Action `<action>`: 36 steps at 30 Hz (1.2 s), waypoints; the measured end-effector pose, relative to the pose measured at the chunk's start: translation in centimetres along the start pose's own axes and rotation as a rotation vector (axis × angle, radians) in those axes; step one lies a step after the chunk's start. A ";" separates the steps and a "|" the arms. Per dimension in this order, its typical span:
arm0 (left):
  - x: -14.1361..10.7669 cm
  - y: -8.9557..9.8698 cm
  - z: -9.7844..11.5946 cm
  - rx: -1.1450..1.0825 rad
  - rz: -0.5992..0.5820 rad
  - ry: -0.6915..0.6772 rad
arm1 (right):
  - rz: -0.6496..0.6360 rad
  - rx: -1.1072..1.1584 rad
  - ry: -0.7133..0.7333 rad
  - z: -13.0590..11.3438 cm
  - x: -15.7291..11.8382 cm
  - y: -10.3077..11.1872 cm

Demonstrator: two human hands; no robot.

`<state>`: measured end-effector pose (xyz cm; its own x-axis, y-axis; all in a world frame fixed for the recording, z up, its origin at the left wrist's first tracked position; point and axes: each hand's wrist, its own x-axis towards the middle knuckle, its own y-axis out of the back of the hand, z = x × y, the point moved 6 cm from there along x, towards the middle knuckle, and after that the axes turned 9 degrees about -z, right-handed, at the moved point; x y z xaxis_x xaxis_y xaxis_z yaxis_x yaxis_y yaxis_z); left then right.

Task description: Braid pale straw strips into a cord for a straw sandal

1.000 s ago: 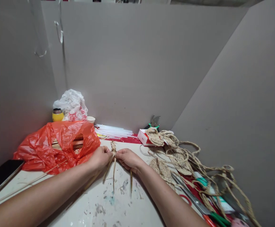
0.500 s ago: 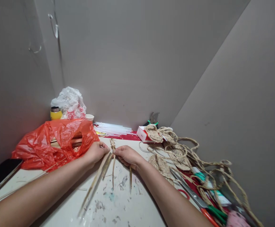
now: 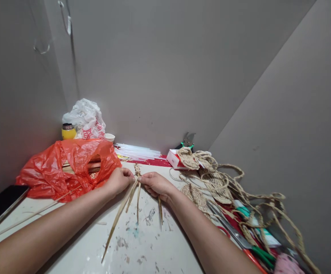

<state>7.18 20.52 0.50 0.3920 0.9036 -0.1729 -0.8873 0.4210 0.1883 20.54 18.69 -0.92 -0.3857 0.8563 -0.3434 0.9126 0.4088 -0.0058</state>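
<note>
the left hand [image 3: 118, 180] pinches a long straw strip [image 3: 117, 219] between thumb and finger, and the right hand [image 3: 155, 183] pinches the near end of a short braid [image 3: 137, 169]. the braid lies between the hands on the stained white table [image 3: 145, 253], right of the red bag [image 3: 48, 163].

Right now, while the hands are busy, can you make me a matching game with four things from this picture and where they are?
Things:
1. braided tan straw strip
2. crinkled red plastic bag
3. yellow, dark-topped jar
4. flat black rectangular device

Clues:
A. next to the crumpled white plastic bag
B. at the left edge of the picture
C. at the fingertips, between the left hand and the right hand
D. behind the left forearm, with thin strips showing through its opening

Right pairs: 1-C, 2-D, 3-A, 4-B
</note>
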 end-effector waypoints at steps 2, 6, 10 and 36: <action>0.0 0.0 0.0 0.018 0.010 0.022 | -0.009 0.003 0.002 0.0 0.0 0.0; 0.1 -0.4 -0.2 -0.022 -0.037 0.076 | -0.017 -0.004 0.007 0.0 0.0 -0.1; 0.1 -0.9 -0.2 -0.047 -0.071 0.081 | 0.001 -0.027 0.010 -0.2 -0.2 -0.1; 0.4 -1.2 -0.6 -0.125 -0.066 0.040 | 0.108 -0.075 0.003 -0.3 -0.1 0.1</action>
<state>8.25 20.38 -0.39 0.4425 0.8694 -0.2198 -0.8844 0.4637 0.0539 20.66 18.77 -0.61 -0.2865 0.8974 -0.3357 0.9361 0.3367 0.1012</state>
